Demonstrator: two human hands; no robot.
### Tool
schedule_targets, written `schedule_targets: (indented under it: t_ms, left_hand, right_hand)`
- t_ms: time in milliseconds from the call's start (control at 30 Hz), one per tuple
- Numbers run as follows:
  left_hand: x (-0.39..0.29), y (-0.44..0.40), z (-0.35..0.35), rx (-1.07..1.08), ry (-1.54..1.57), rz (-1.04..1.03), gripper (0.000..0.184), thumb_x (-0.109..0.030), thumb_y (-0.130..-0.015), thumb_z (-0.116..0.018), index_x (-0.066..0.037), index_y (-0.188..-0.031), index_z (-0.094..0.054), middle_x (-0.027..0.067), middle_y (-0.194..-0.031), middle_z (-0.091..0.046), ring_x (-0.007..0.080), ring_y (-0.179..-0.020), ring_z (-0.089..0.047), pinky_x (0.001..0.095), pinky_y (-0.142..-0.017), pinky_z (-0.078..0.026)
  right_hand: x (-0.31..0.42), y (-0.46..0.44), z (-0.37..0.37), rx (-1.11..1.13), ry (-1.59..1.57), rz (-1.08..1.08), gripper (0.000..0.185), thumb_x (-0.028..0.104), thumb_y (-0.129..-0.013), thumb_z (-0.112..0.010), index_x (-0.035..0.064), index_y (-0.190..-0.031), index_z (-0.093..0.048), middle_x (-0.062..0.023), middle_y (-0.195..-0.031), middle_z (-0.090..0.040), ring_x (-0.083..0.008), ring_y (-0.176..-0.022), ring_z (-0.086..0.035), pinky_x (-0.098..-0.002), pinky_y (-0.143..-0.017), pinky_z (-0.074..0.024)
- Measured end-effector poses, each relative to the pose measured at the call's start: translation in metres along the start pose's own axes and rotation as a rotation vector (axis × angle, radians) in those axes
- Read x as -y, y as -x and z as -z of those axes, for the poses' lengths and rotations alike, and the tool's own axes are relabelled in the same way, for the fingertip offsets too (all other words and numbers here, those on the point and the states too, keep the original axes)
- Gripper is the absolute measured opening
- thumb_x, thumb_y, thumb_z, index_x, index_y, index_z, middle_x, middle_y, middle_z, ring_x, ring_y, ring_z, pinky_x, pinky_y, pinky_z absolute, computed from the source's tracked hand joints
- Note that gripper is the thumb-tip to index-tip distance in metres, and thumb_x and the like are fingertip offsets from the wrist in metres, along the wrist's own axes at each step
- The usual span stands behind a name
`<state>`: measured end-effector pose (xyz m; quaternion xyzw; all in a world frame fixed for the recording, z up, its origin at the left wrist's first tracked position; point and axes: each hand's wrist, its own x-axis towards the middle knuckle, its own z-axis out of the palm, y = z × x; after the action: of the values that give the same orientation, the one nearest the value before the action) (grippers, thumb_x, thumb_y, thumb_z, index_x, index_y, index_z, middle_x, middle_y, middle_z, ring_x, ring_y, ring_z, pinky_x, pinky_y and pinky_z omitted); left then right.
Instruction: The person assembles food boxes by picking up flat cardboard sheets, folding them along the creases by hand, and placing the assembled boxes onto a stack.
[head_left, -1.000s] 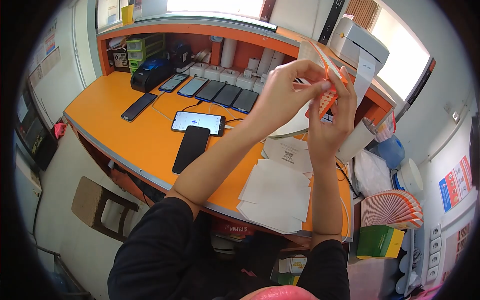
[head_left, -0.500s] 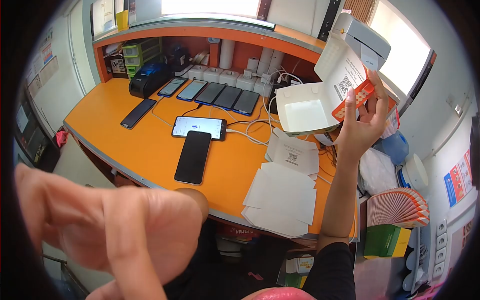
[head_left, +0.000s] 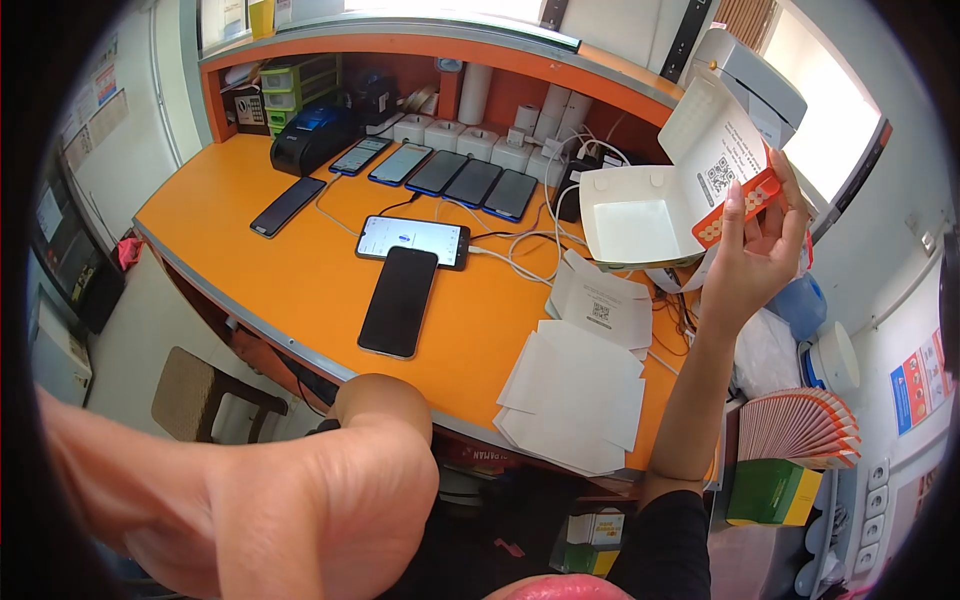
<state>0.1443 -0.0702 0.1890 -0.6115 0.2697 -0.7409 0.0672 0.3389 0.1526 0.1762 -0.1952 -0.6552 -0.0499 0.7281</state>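
My right hand (head_left: 765, 235) grips the red patterned side of an open cardboard box (head_left: 637, 222), fingers and thumb around its edge. The box's inside is white, with a printed code on the raised lid, and it is held over the desk's back right. Close to the camera at the lower left is my left hand (head_left: 260, 500), palm showing, large in view; its fingertips are cut off or too near to make out. Flat white card pieces (head_left: 578, 395) lie stacked below the box. A black phone (head_left: 398, 303) overlaps a lit phone (head_left: 412, 240) at the desk's middle.
Several phones (head_left: 472, 182) lie in a row near the white sockets (head_left: 478, 143) on the orange desk (head_left: 220, 220). A black printer (head_left: 312, 140) stands behind them. White cables run beside the box. Fanned folded cartons (head_left: 795, 425) and a green box (head_left: 765, 490) are at the right.
My left hand has left the box and come down to the lower left, close to the camera. The box has opened out in my right hand, which has moved right.
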Motion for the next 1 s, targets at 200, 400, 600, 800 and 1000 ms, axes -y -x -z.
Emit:
schedule_targets:
  t_ms: [200, 400, 600, 800, 1000]
  left_hand:
    - [-0.001, 0.003, -0.004, -0.031, 0.003, 0.008, 0.068, -0.036, -0.082, -0.052, 0.014, -0.118, -0.024, 0.0215, -0.129, -0.013, 0.0190, -0.122, -0.023, 0.0247, -0.063, -0.057]
    - [-0.001, 0.003, -0.008, -0.051, 0.002, 0.013, 0.058, -0.033, -0.083, -0.050, 0.013, -0.112, -0.029, 0.0206, -0.121, -0.019, 0.0192, -0.115, -0.028, 0.0260, -0.063, -0.054]
    - [0.000, 0.007, -0.010, -0.071, -0.011, 0.015, 0.049, -0.030, -0.083, -0.049, 0.012, -0.105, -0.034, 0.0198, -0.113, -0.026, 0.0194, -0.107, -0.032, 0.0272, -0.064, -0.051]
    - [0.002, 0.009, -0.012, -0.102, -0.049, 0.024, 0.041, -0.027, -0.083, -0.047, 0.011, -0.098, -0.040, 0.0189, -0.106, -0.032, 0.0196, -0.100, -0.036, 0.0285, -0.065, -0.048]
    - [0.011, 0.013, 0.001, -0.211, -0.459, 0.051, 0.024, -0.019, -0.082, -0.043, 0.004, -0.081, -0.048, 0.0142, -0.088, -0.041, 0.0186, -0.085, -0.038, 0.0306, -0.067, -0.038]
  right_hand:
    - [0.003, 0.000, 0.001, 0.013, 0.001, -0.029, 0.039, 0.003, -0.080, -0.061, 0.0087, -0.118, -0.053, -0.0095, -0.120, -0.053, -0.0247, -0.114, -0.051, -0.0433, -0.086, -0.0522]
    - [0.004, -0.001, 0.000, 0.007, -0.028, -0.048, 0.039, 0.002, -0.080, -0.061, 0.0071, -0.118, -0.053, -0.0096, -0.120, -0.053, -0.0237, -0.114, -0.051, -0.0423, -0.086, -0.0522]
    - [0.000, -0.001, 0.002, 0.003, -0.008, -0.026, 0.038, 0.003, -0.080, -0.061, 0.0071, -0.117, -0.053, -0.0101, -0.120, -0.052, -0.0241, -0.114, -0.051, -0.0423, -0.085, -0.0524]
    - [0.000, -0.001, 0.001, 0.006, -0.036, -0.007, 0.038, 0.003, -0.080, -0.060, 0.0071, -0.117, -0.053, -0.0105, -0.119, -0.053, -0.0242, -0.113, -0.051, -0.0420, -0.084, -0.0529]
    - [0.002, -0.002, 0.002, 0.015, -0.049, -0.038, 0.037, 0.001, -0.080, -0.059, 0.0073, -0.116, -0.054, -0.0101, -0.119, -0.052, -0.0235, -0.113, -0.051, -0.0403, -0.085, -0.0528]
